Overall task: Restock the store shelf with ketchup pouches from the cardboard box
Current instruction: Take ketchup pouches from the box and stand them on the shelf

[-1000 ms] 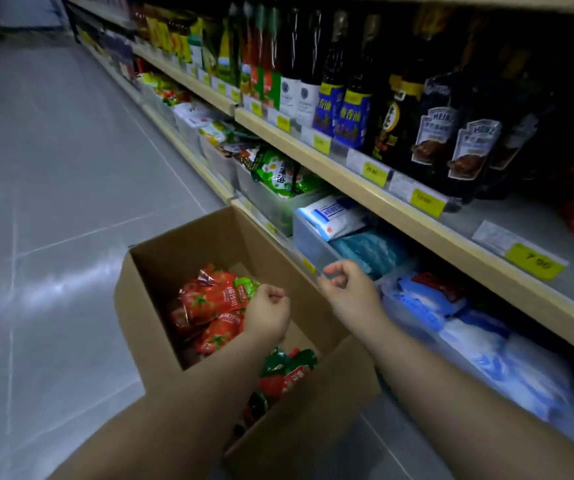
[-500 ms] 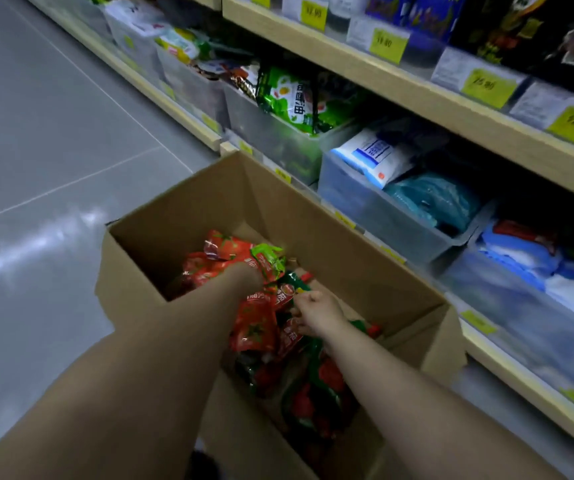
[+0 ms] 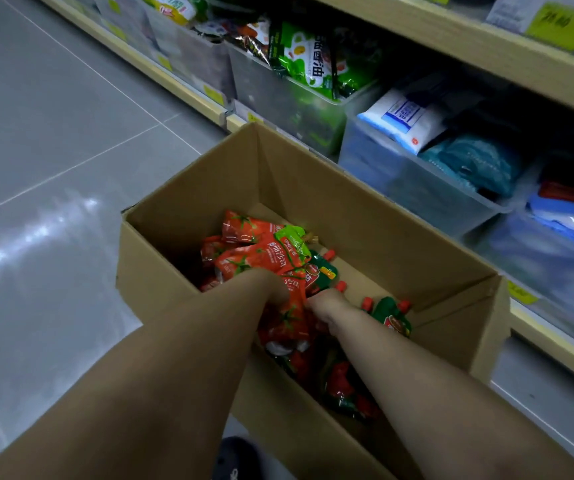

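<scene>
A grey tiled floor (image 3: pixel 53 140) runs along a store aisle, with the cardboard box (image 3: pixel 365 220) standing on it, its far side just beside the low shelf (image 3: pixel 469 39) on the right.

The ketchup pouches (image 3: pixel 261 251) lie in a loose heap on the bottom of the box, red ones with tomato prints toward the far-left end and darker green-topped ones with red caps toward the near end. Both hands are down among them. The left hand (image 3: pixel 271 289) is buried to the wrist in the red pouches, so I cannot tell whether its fingers are curled round one or spread. The right hand (image 3: pixel 327 304) looks closed, fingers tucked under, seemingly gripping the edge of a red pouch, though the hold itself is hidden.

By my judgement the restocking is at a picking-up step: many pouches are left in the box, and no ketchup is plainly visible on the shelf.

Outward from the box, the walls stand high round the hands, so a pouch must be lifted straight up over the rim before it can swing right. The clear bins (image 3: pixel 417 188) under the shelf board already hold white, blue and green packets (image 3: pixel 316 60); the board overhangs them, leaving a shallow opening. The floor to the left is open.
</scene>
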`<state>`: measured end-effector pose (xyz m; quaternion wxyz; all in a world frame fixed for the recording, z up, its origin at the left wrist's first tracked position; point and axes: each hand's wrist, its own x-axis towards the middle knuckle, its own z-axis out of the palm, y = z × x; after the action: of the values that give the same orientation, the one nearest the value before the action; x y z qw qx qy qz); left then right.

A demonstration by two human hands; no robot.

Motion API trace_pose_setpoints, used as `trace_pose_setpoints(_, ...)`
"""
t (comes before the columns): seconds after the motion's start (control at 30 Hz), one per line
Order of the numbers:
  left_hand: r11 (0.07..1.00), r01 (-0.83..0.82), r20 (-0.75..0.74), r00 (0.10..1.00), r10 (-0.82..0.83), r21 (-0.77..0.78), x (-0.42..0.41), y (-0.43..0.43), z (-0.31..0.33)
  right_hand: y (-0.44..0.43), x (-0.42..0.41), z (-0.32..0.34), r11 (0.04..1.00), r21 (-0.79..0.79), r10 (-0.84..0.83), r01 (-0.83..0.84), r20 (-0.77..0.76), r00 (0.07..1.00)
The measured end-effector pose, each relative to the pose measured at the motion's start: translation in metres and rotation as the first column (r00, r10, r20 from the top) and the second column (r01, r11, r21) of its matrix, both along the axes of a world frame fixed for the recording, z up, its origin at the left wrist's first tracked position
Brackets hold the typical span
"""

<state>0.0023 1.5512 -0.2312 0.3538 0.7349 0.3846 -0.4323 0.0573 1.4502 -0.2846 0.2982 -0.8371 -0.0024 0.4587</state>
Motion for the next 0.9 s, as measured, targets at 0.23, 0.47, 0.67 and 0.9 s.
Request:
trace_pose_setpoints(0.23,0.983,-0.134,-0.034,0.991,0.131,-0.125,-0.003,-0.016,0.011,-0.031,0.020,0.045,0.998,-0.060,0.032,-0.033,-0.028,0.999)
trace_pose_setpoints(0.47,0.974,-0.174,0.141,0.971,0.194,-0.141,0.013,-0.047,0.061,-0.077,0.047,0.132,0.997,-0.052,0.049,-0.049,0.012,0.999)
trace_pose_setpoints(0.67,0.989,-0.098,0.398,0.908,0.135,-0.111,0.032,-0.061,0.136,-0.107,0.067,0.203,0.979,0.105,0.135,-0.172,0.291,0.947)
trace_pose_setpoints(0.9,0.987,0.036,0.777,0.612,-0.146,0.157,0.048,-0.037,0.212,-0.107,0.073,0.259,0.917,0.312,-0.035,-0.247,0.681,0.732)
